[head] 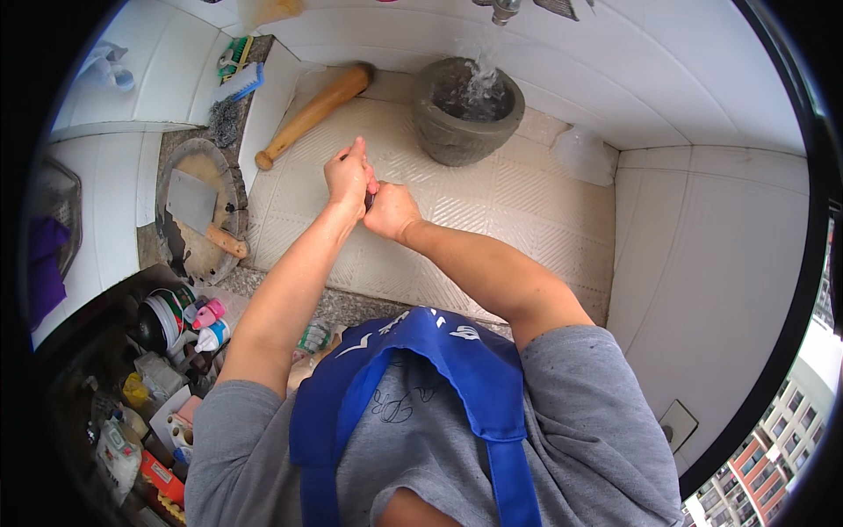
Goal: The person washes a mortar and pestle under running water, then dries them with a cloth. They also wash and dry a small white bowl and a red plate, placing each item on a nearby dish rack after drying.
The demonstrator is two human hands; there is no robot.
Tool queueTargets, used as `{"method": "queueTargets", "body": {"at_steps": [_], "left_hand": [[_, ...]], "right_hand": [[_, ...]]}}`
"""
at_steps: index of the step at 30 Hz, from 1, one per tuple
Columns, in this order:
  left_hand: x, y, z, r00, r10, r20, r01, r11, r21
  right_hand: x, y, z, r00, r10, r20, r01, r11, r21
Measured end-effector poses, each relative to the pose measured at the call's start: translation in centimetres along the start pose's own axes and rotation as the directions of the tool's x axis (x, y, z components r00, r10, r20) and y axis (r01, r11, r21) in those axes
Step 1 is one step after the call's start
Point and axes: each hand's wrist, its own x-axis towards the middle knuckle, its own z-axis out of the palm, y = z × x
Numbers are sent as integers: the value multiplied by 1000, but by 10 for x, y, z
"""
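My left hand [349,176] and my right hand [392,209] meet over the tiled basin floor [454,211]. Both are closed around a small dark object [369,199], mostly hidden by the fingers; I cannot tell what it is. Beyond my hands, to the right, a grey stone mortar [461,135] stands upright with water in it. Water pours into it from a metal tap [506,10]. A wooden pestle [316,118] lies on the basin floor beyond my left hand, its thick dark end against the back wall.
On the left ledge, a cleaver [192,197] with a wooden handle lies on a round wooden chopping board [204,257]. Behind it are a steel wool scourer [224,122] and a blue brush [242,82]. A clear plastic bag [583,155] is at the back right. Bottles and packets crowd the lower left.
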Motion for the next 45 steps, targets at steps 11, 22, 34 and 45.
{"method": "queueTargets", "body": {"at_steps": [11,22,34,45], "left_hand": [[-17,-100,21,794,-334,-508,394,919,10],[-22,-98,105,982,178,64,-177,737,652],[14,-12,175,677,-105,729,-734,-172,657],[8,4,179,795,-80,601,-605,-145,783]], "right_hand": [[-68,50,-14,994,88,66,-50,897,-440],[-94,68,-90,973,2,-233,-121,858,-498],[-72,-142,-273,580,-349,-736,56,919,-391],[-139,-31,-276,723,79,-687,237,905,354]]}}
